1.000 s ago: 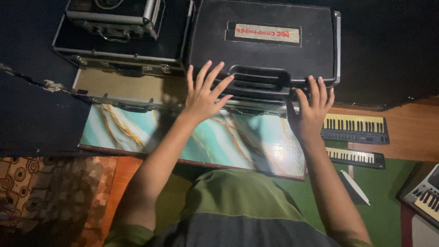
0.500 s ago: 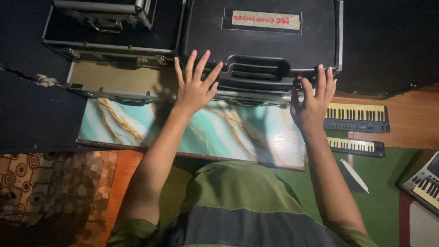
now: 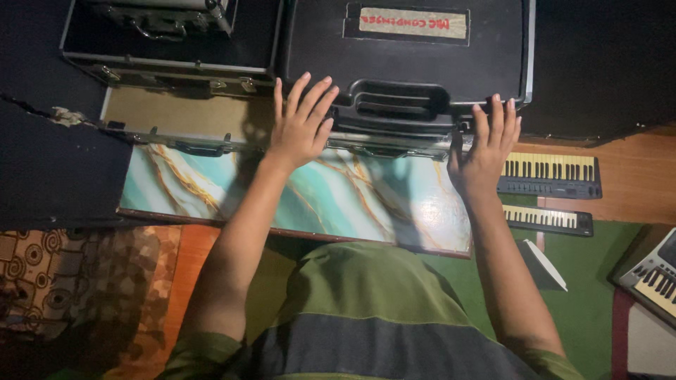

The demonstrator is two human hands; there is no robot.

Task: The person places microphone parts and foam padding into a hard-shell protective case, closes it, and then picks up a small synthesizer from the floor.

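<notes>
Both hands lie flat, fingers spread, gripping nothing: left hand (image 3: pixel 299 127) and right hand (image 3: pixel 486 144) brace the black hard plastic case (image 3: pixel 408 63), apparently steadying it above the teal marbled board (image 3: pixel 303 200).

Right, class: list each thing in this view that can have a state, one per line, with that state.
Black hard case: lid shut, lying flat, handle toward the person.
Left hand: open, fingers spread, on the case's front edge.
Right hand: open, fingers up against the case's right corner.
Metal-edged case: lying flat; cannot tell whether latched.
Marbled teal board: flat under both wrists.
Small keyboards: lying flat on the floor, untouched.
</notes>
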